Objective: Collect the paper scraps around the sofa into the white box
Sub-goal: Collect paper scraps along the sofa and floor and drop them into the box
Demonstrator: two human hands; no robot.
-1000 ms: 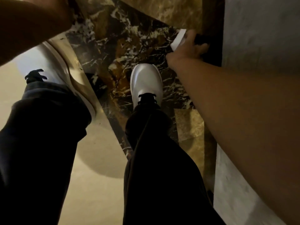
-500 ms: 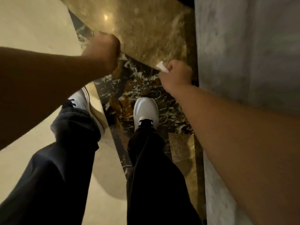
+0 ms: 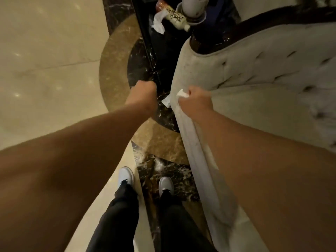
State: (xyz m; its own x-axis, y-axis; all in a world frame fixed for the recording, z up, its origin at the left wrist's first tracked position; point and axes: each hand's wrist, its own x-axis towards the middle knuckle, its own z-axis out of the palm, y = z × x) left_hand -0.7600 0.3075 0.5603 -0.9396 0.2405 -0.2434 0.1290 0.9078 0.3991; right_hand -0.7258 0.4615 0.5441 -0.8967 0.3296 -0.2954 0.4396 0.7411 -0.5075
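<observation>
My right hand (image 3: 197, 97) is closed on a small white paper scrap (image 3: 182, 93), held just over the sofa's (image 3: 254, 73) rounded front edge. On the dark marble floor just left of that hand lies a second white paper scrap (image 3: 166, 102). My left hand (image 3: 145, 90) is a closed fist over the dark floor, level with the right hand, and nothing shows in it. A crumpled white paper (image 3: 158, 24) lies farther ahead on the floor. No white box is in view.
The grey tufted sofa fills the right side, with a dark wooden arm post (image 3: 209, 42). A bottle (image 3: 174, 18) lies beside a white pedestal base (image 3: 192, 8) at the top. Pale marble floor (image 3: 45, 60) spreads to the left. My white shoes (image 3: 164, 184) stand beside the sofa's base.
I have risen from a crouch and the view has lifted. My right hand came up from the floor by the sofa with the scrap. The sofa arm and far floor are now visible.
</observation>
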